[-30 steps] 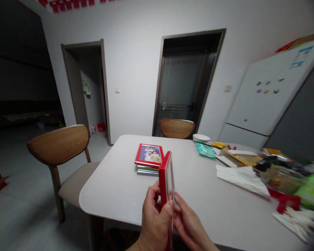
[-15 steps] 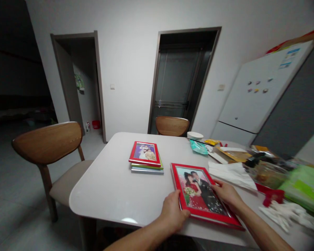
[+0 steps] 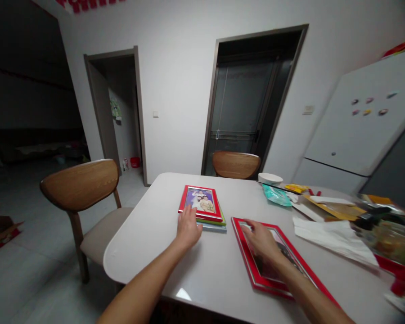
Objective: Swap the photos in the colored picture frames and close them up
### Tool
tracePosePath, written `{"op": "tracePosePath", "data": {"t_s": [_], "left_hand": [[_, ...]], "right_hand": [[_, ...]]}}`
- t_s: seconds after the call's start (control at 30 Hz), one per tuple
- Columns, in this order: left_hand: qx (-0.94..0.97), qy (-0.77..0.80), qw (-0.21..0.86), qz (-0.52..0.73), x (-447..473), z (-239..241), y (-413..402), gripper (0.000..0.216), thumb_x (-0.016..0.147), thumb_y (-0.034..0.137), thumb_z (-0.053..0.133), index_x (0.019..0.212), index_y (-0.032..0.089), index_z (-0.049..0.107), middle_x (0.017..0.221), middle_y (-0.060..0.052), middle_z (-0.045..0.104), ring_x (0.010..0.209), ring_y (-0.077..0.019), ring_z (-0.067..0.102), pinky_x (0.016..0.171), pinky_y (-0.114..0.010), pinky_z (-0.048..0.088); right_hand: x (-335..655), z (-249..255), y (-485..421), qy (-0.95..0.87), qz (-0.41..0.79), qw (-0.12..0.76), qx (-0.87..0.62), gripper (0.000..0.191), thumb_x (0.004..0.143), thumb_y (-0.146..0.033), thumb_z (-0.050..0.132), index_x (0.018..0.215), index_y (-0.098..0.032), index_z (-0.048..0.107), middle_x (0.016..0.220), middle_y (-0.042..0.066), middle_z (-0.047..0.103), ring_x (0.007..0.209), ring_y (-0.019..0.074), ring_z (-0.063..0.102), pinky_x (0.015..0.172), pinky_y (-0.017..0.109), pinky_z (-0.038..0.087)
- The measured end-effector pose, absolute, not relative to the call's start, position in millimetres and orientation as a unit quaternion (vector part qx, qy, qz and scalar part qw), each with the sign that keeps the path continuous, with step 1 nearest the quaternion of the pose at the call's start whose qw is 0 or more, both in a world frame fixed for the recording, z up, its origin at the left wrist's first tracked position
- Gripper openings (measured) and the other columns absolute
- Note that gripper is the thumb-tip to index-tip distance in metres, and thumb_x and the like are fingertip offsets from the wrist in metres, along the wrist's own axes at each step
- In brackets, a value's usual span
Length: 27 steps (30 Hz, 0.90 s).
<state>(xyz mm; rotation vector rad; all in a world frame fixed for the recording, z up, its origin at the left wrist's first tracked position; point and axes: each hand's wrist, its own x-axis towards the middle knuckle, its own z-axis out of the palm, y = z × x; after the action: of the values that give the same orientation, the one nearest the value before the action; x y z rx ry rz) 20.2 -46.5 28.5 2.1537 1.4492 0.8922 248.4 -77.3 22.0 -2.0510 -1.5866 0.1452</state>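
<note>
A large red picture frame (image 3: pixel 249 258) lies flat on the white table (image 3: pixel 155 243), face up. My right hand (image 3: pixel 261 238) rests on top of it, fingers stretched out over the glass. Farther left a small stack of frames (image 3: pixel 202 207) sits on the table, the top one red with a photo of people, green and pale ones under it. My left hand (image 3: pixel 188 227) reaches to the stack's near left corner, fingers extended and touching its edge, holding nothing.
A wooden chair (image 3: pixel 79 189) stands at the table's left and another chair (image 3: pixel 235 164) at the far end. White paper (image 3: pixel 334 234), a teal packet (image 3: pixel 276 195), a white bowl (image 3: pixel 269 178) and clutter fill the right side. A white fridge (image 3: pixel 354 130) stands at right.
The large red frame went from being held upright on edge to lying flat on the table. My left hand left it and reached to the stack; my right hand now lies on it.
</note>
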Motion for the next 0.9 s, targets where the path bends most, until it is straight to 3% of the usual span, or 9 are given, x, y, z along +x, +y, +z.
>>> {"op": "tracePosePath", "data": {"t_s": [0.1, 0.27, 0.4, 0.53, 0.7, 0.9], "left_hand": [[0.761, 0.547, 0.178, 0.299, 3.6, 32.1, -23.3, 0.059, 0.062, 0.012, 0.057, 0.118, 0.015, 0.037, 0.134, -0.011, 0.027, 0.123, -0.0290, 0.016, 0.099, -0.046, 0.012], [0.778, 0.530, 0.171, 0.289, 0.2, 34.0, -28.0, 0.049, 0.059, 0.013, 0.059, 0.107, 0.015, 0.049, 0.124, -0.009, 0.041, 0.116, -0.0243, 0.032, 0.097, -0.032, 0.023], [0.762, 0.536, 0.183, 0.313, -1.9, 38.2, -45.4, 0.037, 0.067, 0.019, 0.053, 0.104, 0.015, 0.050, 0.110, -0.009, 0.052, 0.104, -0.0241, 0.044, 0.090, -0.033, 0.032], [0.748, 0.527, 0.218, 0.340, -8.2, 43.5, -65.0, 0.032, 0.069, 0.020, 0.051, 0.100, 0.015, 0.053, 0.099, -0.008, 0.057, 0.095, -0.0233, 0.050, 0.085, -0.034, 0.036], [0.757, 0.459, 0.295, 0.359, -0.5, 57.7, -98.3, 0.043, 0.069, 0.032, 0.057, 0.109, 0.017, 0.050, 0.106, -0.007, 0.057, 0.099, -0.0233, 0.050, 0.085, -0.033, 0.038], [0.565, 0.208, 0.611, 0.515, 1.7, 86.4, -139.3, 0.056, 0.076, 0.033, 0.053, 0.124, 0.014, 0.031, 0.118, -0.010, 0.049, 0.110, -0.0226, 0.043, 0.093, -0.035, 0.032]], "right_hand": [[206.9, 22.1, -47.5, -0.594, 0.099, 0.293, -0.743, 0.044, 0.075, -0.038, 0.037, 0.104, -0.011, 0.056, 0.106, 0.012, 0.058, 0.099, 0.0192, 0.052, 0.084, 0.026, 0.036], [186.5, 16.8, -21.1, -0.512, 0.168, 0.344, -0.769, 0.047, 0.066, -0.049, 0.046, 0.073, -0.006, 0.063, 0.084, 0.024, 0.063, 0.089, 0.0306, 0.056, 0.074, 0.037, 0.040], [188.5, 18.8, -31.4, -0.447, 0.232, 0.436, -0.746, 0.037, 0.061, -0.044, 0.051, 0.061, -0.009, 0.060, 0.067, 0.018, 0.063, 0.075, 0.0277, 0.059, 0.061, 0.034, 0.043], [183.9, 37.0, -62.4, -0.399, 0.294, 0.561, -0.663, 0.036, 0.062, -0.044, 0.047, 0.076, -0.012, 0.058, 0.065, 0.006, 0.063, 0.062, 0.0174, 0.059, 0.052, 0.025, 0.046], [158.6, 73.4, -124.7, -0.383, 0.295, 0.678, -0.554, 0.054, 0.066, -0.039, 0.050, 0.115, -0.019, 0.039, 0.083, 0.001, 0.062, 0.064, 0.0129, 0.059, 0.059, 0.025, 0.048], [130.9, 71.5, -203.1, -0.647, 0.031, 0.570, -0.506, 0.039, 0.070, -0.022, 0.052, 0.109, -0.025, 0.051, 0.103, 0.004, 0.058, 0.095, 0.0215, 0.054, 0.083, 0.035, 0.043]]}}
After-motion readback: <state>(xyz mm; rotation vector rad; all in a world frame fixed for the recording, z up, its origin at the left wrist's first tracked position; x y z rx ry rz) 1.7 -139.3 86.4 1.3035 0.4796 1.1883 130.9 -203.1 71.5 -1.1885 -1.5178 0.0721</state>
